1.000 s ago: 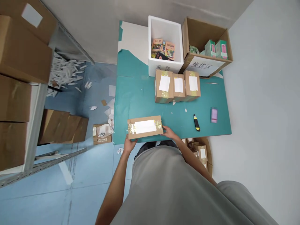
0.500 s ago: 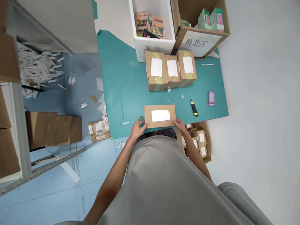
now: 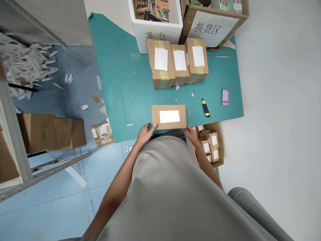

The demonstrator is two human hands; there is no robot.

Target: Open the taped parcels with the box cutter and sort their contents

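A flat cardboard parcel [image 3: 169, 117] with a white label lies at the near edge of the teal table [image 3: 120, 83]. My left hand [image 3: 144, 133] rests against its near left corner, fingers bent round the edge. At its near right corner is my right hand [image 3: 191, 133], fingers curled on the edge. Both hands hold the parcel between them.
Three labelled parcels [image 3: 177, 62] stand in a row further back, before a white foam box [image 3: 156, 20] and an open carton [image 3: 213, 23]. A utility knife [image 3: 206, 107] and a phone [image 3: 225, 97] lie to the right. A box of small parcels [image 3: 210, 144] sits on the floor.
The parcel has moved from the table's near left edge to in front of me and now lies square. My left hand shifted from beneath its left end to its near left corner.
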